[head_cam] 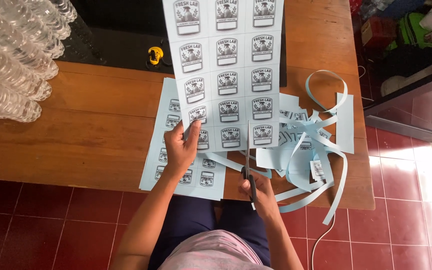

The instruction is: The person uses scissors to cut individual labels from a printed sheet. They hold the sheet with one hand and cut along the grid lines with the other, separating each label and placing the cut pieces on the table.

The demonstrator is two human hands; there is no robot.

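Evidently, your left hand pinched the pale blue label sheet by its lower left edge, holding it taut above the wooden table so the scissors, gripped tight in your right hand, could enter its bottom edge between columns.

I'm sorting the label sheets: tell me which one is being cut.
The sheet held upright, pinched by the left hand, with the scissors in the right hand at its bottom edge; the other sheet lies flat on the table.
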